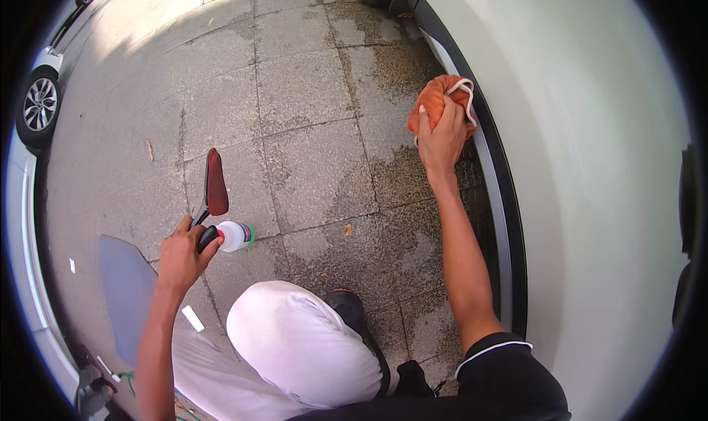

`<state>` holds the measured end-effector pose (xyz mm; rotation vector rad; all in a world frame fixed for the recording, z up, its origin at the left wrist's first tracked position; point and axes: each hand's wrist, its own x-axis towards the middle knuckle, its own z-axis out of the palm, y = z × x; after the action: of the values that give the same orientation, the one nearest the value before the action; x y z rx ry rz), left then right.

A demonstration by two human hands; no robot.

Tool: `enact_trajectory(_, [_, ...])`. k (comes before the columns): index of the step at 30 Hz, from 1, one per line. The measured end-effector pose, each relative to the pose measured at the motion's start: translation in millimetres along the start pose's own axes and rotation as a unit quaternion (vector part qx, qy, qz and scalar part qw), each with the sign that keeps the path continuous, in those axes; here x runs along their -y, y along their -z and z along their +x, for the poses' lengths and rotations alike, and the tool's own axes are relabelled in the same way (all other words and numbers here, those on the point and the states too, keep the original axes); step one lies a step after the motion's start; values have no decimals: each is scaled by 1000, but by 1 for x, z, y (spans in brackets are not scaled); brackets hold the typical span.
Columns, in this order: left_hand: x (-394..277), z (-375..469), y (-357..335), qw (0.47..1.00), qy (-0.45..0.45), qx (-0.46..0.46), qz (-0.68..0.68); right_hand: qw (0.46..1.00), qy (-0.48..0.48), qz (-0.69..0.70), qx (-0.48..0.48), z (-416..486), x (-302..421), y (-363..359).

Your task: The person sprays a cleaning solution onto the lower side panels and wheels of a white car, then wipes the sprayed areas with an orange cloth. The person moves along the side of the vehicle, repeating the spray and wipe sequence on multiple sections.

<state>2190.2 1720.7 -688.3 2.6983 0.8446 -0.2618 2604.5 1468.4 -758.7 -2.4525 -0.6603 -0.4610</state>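
An orange cloth (437, 97) with a white hem is bunched under my right hand (444, 139), which presses it against the silver lower sill (492, 183) of a light-coloured car (586, 144). On the other side, my left hand (185, 255) grips a brush with a black handle and a dark red pad (217, 186), pad end up. The same hand has hold of a white bottle (232, 236) with a black top, a red collar and a green base. How its fingers divide between the two handles is partly hidden.
Paving slabs (310, 172), wet in patches near the car, spread below me. A second car's wheel (41, 105) stands at the far left. My bent knee in white trousers (298, 338) rises at bottom centre. A grey-blue sheet (127, 293) and a white strip (193, 318) lie lower left.
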Motion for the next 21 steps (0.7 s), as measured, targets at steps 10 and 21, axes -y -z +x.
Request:
enact_trajectory(10, [-60, 167, -9, 987, -149, 19, 50, 827, -325, 442, 127, -168, 39, 35])
enact_trajectory(21, [-90, 268, -45, 937, -334, 53, 86, 929, -266, 248, -68, -115, 70, 60])
